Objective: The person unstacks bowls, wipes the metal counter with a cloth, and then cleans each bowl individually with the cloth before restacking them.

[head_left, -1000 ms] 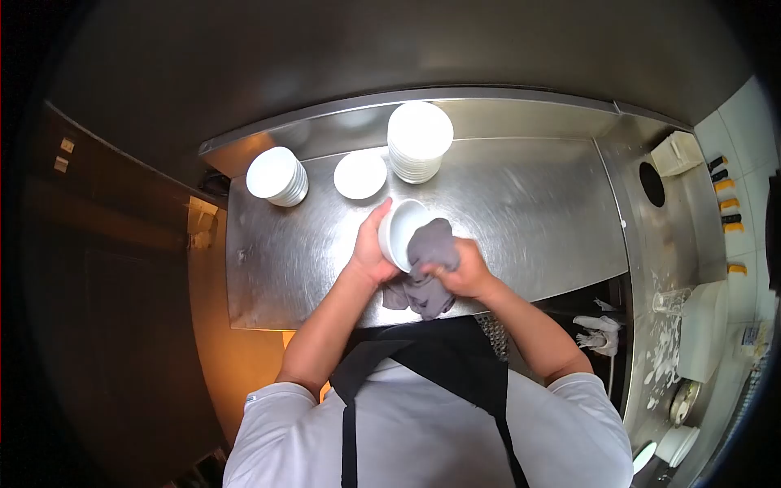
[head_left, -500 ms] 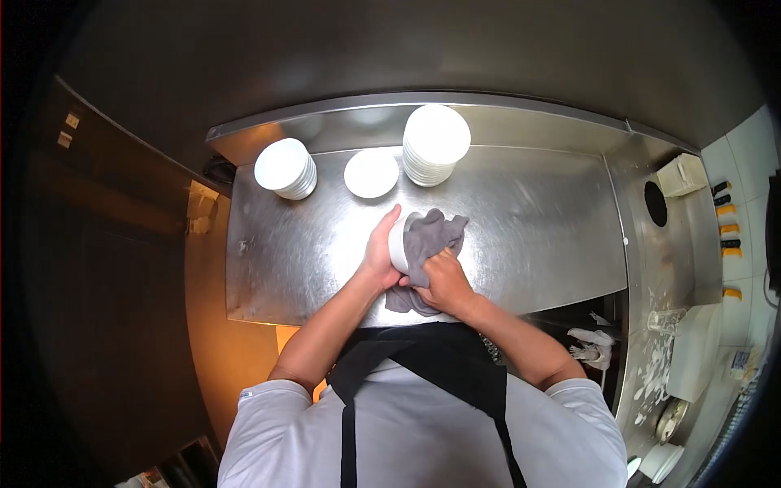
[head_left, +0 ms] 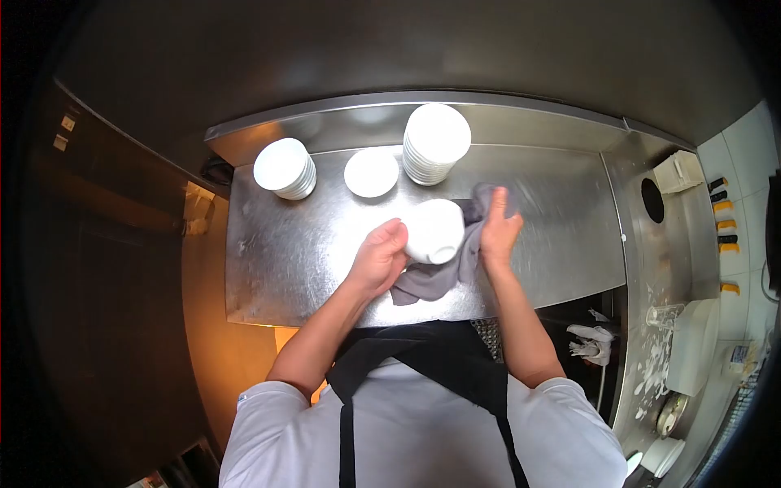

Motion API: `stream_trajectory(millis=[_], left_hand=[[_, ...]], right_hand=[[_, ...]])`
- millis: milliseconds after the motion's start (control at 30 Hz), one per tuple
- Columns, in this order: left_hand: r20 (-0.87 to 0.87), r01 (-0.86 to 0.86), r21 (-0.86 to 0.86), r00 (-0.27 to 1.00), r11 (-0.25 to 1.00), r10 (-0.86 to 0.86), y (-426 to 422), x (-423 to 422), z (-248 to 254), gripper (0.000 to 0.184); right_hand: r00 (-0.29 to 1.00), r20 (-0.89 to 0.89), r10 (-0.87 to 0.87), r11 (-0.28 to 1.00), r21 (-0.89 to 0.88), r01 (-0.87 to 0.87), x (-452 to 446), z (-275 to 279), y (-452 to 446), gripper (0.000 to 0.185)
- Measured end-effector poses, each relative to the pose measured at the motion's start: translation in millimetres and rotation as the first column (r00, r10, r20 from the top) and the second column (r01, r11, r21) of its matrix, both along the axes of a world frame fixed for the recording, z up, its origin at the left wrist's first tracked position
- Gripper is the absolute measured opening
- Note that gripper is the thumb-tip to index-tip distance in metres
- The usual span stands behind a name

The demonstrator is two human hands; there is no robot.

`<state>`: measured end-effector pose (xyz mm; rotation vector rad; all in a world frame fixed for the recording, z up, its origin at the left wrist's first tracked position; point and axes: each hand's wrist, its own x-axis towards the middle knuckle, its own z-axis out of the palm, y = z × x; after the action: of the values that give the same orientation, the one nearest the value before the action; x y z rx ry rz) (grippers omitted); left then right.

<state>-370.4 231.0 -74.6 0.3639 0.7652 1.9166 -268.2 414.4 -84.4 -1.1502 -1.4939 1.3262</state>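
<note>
My left hand [head_left: 380,259] grips a white bowl [head_left: 435,229] by its left side, thumb on top. The bowl is tipped over so that its outside and foot ring show. My right hand [head_left: 499,233] is closed on a grey cloth [head_left: 439,282], which bunches up at the fingers and hangs behind and below the bowl. Part of the cloth is hidden by the bowl. Beyond the hands, a white dish [head_left: 372,173] rests on the steel counter [head_left: 553,220].
Two stacks of white dishware stand at the back: a shorter left stack [head_left: 285,169] and a taller right stack [head_left: 436,142]. To the right are a side counter with a round hole [head_left: 652,201], a white container [head_left: 679,172] and a glass [head_left: 665,315]. Yellow-and-black handles [head_left: 722,206] line the wall.
The bowl has turned over from showing its side, with the cloth in it, to showing its base. My right hand has moved right and away from the bowl with the cloth.
</note>
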Motion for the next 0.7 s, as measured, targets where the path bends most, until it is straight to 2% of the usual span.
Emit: stream_trajectory(millis=[33, 67, 133, 167, 200, 233, 300, 333, 367, 400, 433, 467, 500, 533, 633, 667, 700], left_hand=[[0.038, -0.039, -0.021, 0.998, 0.999, 0.04, -0.4, -1.7, -0.5, 0.032], [0.077, -0.085, -0.044, 0.993, 0.995, 0.088, -1.7, -3.1, -0.8, 0.032], [0.131, -0.143, -0.09, 0.979, 0.986, 0.154, -1.3, -2.8, 4.8, 0.031], [0.088, -0.121, -0.118, 0.987, 0.986, 0.132, 2.5, 0.8, 2.1, 0.031], [0.046, -0.099, -0.143, 0.993, 0.985, 0.106, 7.3, 5.1, -4.7, 0.031], [0.003, -0.079, -0.168, 0.997, 0.983, 0.08, 9.8, 7.6, -14.3, 0.031], [-0.226, -0.061, -0.264, 0.974, 0.963, -0.001, 10.6, 13.5, -26.1, 0.029], [-0.313, -0.112, -0.185, 0.949, 0.976, 0.049, 15.2, 21.3, -28.1, 0.028], [-0.392, -0.155, -0.103, 0.914, 0.983, 0.104, 17.9, 27.3, -29.7, 0.028], [-0.457, -0.177, -0.089, 0.882, 0.98, 0.118, 18.6, 29.2, -28.5, 0.026], [-0.582, -0.182, -0.173, 0.811, 0.968, 0.049, 15.7, 30.7, -20.3, 0.025], [-0.69, -0.198, -0.249, 0.723, 0.948, -0.03, 11.4, 32.9, -6.2, 0.024], [-0.775, -0.226, -0.32, 0.621, 0.92, -0.117, 7.8, 35.8, 5.3, 0.023], [-0.857, -0.318, -0.217, 0.514, 0.923, -0.024, 8.7, 41.2, 11.1, 0.022], [-0.964, -0.306, 0.232, 0.055, 0.923, 0.261, 18.2, 35.0, -7.6, 0.023], [-0.958, -0.267, 0.284, -0.041, 0.921, 0.284, 17.6, 31.2, -8.9, 0.028], [-0.964, -0.281, 0.264, -0.073, 0.923, 0.254, 16.4, 24.7, -8.1, 0.027]], right_hand=[[0.997, -0.044, -0.056, 0.998, 0.012, 0.057, 0.7, -3.1, 7.7, 0.043], [0.999, 0.0, 0.035, 0.998, 0.061, -0.035, 10.8, -7.1, 6.4, 0.04], [0.981, -0.063, 0.185, 0.957, 0.24, -0.165, 19.4, -22.5, -25.3, 0.038], [0.963, -0.085, 0.256, 0.919, 0.331, -0.215, 20.9, -27.8, -41.9, 0.038], [0.939, 0.06, 0.339, 0.771, 0.554, -0.313, 19.7, -24.8, -59.0, 0.039], [0.9, 0.219, 0.377, 0.56, 0.72, -0.409, 16.9, -21.2, -70.7, 0.042], [0.875, 0.33, 0.353, 0.596, 0.642, -0.482, 11.5, -28.6, -76.2, 0.043], [0.857, 0.382, 0.345, 0.613, 0.6, -0.514, 9.0, -30.8, -77.5, 0.043], [0.847, 0.369, 0.382, 0.687, 0.5, -0.527, 7.5, -31.3, -71.2, 0.044], [0.839, 0.353, 0.415, 0.749, 0.39, -0.535, 3.6, -20.0, -57.8, 0.044], [0.832, 0.333, 0.444, 0.797, 0.278, -0.537, -0.5, -7.4, -44.6, 0.045], [0.855, 0.038, 0.518, 0.854, 0.03, -0.519, -4.7, 6.3, -35.0, 0.046], [0.837, -0.265, 0.479, 0.814, -0.222, -0.536, -8.4, 20.2, -27.2, 0.048], [0.781, -0.528, 0.333, 0.682, -0.437, -0.586, -9.0, 26.8, -22.8, 0.05], [0.672, -0.7, 0.241, 0.405, -0.557, -0.725, -8.2, 20.4, -15.9, 0.058], [0.664, -0.706, 0.248, 0.357, -0.57, -0.74, -8.0, -7.8, -14.5, 0.061], [0.724, -0.649, 0.234, 0.407, -0.611, -0.679, -6.7, -3.6, -23.3, 0.059]])
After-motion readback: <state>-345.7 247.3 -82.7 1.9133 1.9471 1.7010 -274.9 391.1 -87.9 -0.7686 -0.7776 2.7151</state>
